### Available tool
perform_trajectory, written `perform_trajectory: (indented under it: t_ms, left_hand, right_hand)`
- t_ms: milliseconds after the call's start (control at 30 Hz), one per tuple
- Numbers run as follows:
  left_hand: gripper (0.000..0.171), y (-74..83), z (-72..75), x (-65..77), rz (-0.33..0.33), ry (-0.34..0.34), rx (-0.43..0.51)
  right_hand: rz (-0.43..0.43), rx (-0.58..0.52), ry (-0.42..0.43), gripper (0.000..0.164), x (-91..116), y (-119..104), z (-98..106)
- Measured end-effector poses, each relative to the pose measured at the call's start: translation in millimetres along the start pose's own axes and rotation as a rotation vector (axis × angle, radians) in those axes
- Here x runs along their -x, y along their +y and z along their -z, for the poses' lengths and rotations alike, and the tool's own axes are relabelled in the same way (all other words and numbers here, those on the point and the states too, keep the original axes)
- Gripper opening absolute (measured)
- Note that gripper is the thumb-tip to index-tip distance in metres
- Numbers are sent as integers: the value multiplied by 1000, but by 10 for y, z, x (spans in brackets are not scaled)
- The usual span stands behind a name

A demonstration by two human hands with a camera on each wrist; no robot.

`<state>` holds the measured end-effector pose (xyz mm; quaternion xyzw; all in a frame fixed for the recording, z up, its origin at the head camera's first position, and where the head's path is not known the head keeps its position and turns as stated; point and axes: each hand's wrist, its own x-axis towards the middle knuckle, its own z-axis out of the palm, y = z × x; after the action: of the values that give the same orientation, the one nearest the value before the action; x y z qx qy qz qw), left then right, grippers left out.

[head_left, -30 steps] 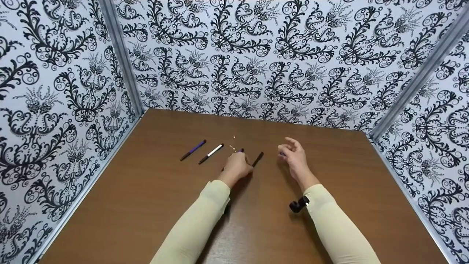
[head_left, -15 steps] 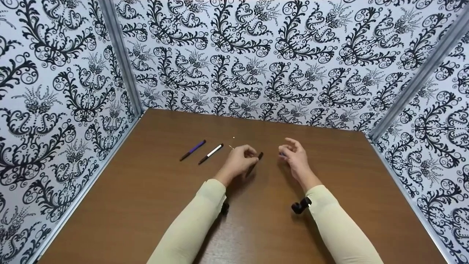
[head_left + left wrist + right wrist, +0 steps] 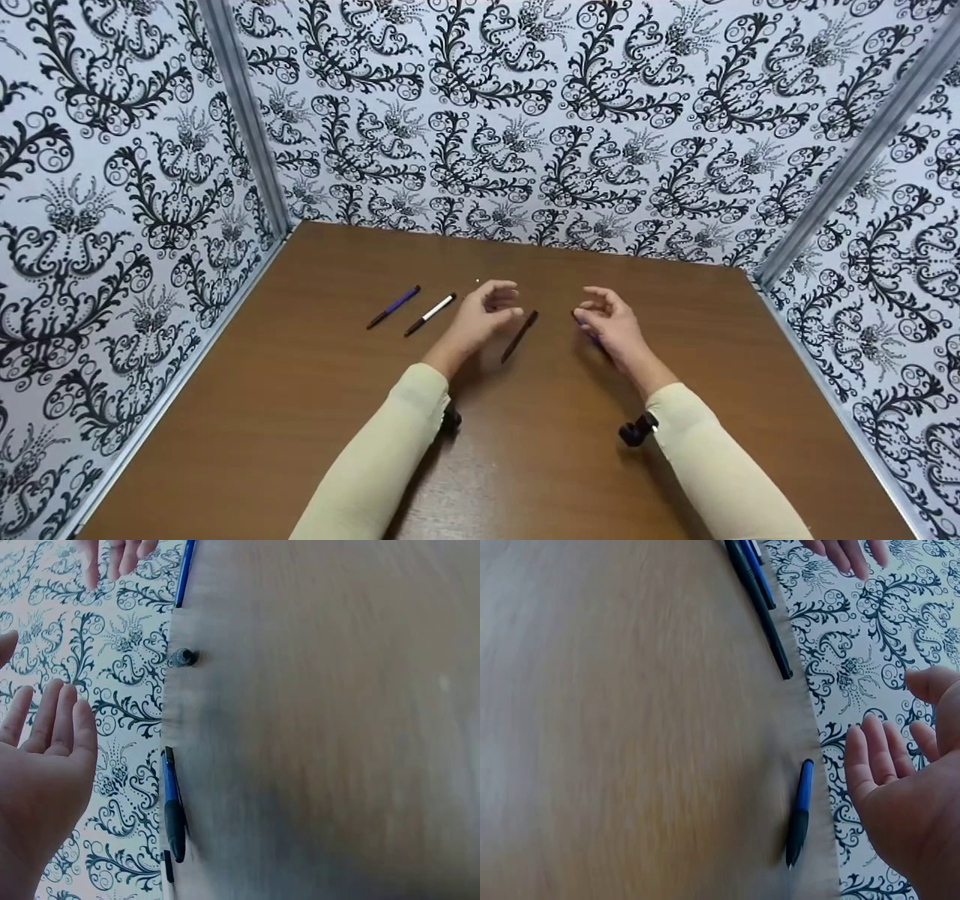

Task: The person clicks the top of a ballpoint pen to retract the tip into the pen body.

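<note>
My left hand (image 3: 484, 315) hovers just left of a black pen (image 3: 519, 337) on the table, its fingers loosely bent and holding nothing. In the left wrist view a blue pen with a black grip (image 3: 172, 802) lies near that hand; the hand hides it in the head view. My right hand (image 3: 615, 326) is raised beside another blue pen (image 3: 589, 330), which it partly covers. The right wrist view shows that blue pen (image 3: 801, 810) flat on the table, apart from the relaxed fingers (image 3: 881, 750).
Farther left lie a purple-blue pen (image 3: 394, 307) and a white pen with a black grip (image 3: 430, 315), both slanted. A tiny light speck (image 3: 478, 281) shows behind the left hand. Patterned walls (image 3: 487, 150) enclose the brown table (image 3: 480, 465) at the back and sides.
My left hand went from over a blue pen to the black pen, then drew away leftward. The right hand shifted slightly right and nearer, exposing more of its blue pen.
</note>
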<state>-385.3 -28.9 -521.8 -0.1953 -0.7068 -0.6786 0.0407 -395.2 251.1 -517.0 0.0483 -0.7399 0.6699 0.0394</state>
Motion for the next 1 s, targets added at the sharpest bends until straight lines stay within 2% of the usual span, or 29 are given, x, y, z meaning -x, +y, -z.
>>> perform_trajectory:
  t_ms: [300,533,767,1000]
  left_hand:
    - [45,3,49,-2,16,3,57]
    - [44,30,46,7,52,-37,77]
    - [44,76,48,15,61,-63,88]
    - [42,87,53,-13,56,-55,91]
  right_hand:
    - [25,61,-34,50,74,-27,113]
    - [106,242,-77,48,105,-2,236]
    - [138,425,-134,50,131,70,414]
    - [130,468,-174,57,195,138,537]
